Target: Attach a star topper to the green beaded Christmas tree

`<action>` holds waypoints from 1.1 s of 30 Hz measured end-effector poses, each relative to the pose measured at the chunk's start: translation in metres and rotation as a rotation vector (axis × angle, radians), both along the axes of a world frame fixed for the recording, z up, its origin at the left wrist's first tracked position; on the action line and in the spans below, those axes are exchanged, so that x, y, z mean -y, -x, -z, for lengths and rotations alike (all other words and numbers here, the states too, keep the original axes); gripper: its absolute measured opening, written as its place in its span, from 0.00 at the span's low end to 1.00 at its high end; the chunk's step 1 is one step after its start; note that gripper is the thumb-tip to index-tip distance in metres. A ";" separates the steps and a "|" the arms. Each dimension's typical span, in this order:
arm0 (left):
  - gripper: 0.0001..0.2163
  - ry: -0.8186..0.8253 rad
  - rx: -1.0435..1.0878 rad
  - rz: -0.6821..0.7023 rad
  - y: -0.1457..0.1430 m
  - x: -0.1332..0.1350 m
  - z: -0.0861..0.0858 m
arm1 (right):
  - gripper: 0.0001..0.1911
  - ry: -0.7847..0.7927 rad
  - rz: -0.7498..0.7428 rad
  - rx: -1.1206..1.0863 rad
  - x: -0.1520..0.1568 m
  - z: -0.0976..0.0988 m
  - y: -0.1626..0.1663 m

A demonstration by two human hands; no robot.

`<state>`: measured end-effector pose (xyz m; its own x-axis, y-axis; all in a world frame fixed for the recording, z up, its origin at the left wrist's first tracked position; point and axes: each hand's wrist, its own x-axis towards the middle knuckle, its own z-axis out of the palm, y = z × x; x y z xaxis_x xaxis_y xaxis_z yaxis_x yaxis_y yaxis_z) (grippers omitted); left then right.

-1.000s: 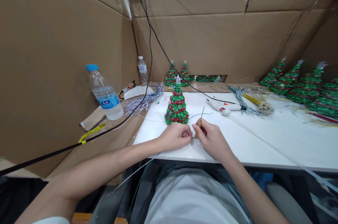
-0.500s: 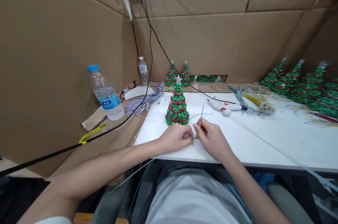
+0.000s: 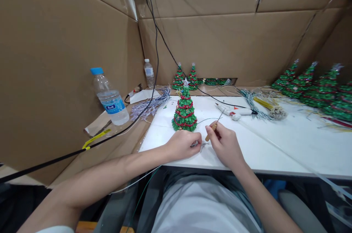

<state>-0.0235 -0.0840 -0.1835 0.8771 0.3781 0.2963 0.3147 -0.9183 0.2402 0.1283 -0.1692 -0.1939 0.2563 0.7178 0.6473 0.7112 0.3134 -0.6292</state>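
Observation:
My left hand (image 3: 183, 145) rests on the white table (image 3: 275, 145) with its fingers pinched on a thin wire (image 3: 137, 183) that trails off the front edge toward my lap. My right hand (image 3: 227, 145) grips a small awl with a wooden handle (image 3: 211, 131), its metal tip tilted up and to the right. A green beaded Christmas tree (image 3: 184, 109) with red garlands and a silver star stands just behind both hands. A thin dark wire (image 3: 205, 119) curves on the table beside it.
A white glue gun (image 3: 233, 110) lies behind my right hand, next to a bundle of wires (image 3: 261, 106). Finished trees (image 3: 316, 90) line the right side; two more (image 3: 185, 76) stand at the back. A water bottle (image 3: 110, 97) stands at left; cardboard walls enclose the table.
My right hand has tilted the awl from nearly upright to leaning right and shifted slightly right. My left hand has moved a little toward me with the wire.

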 end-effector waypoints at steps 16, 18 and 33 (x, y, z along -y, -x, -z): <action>0.05 0.086 0.022 -0.013 0.000 0.001 -0.002 | 0.15 -0.021 0.059 -0.061 0.004 -0.001 -0.003; 0.06 0.142 0.032 -0.019 0.001 0.002 -0.004 | 0.15 -0.001 0.073 -0.058 0.005 -0.004 -0.007; 0.08 0.468 0.139 -0.020 0.001 -0.007 -0.001 | 0.10 0.872 0.298 0.639 -0.044 -0.046 -0.042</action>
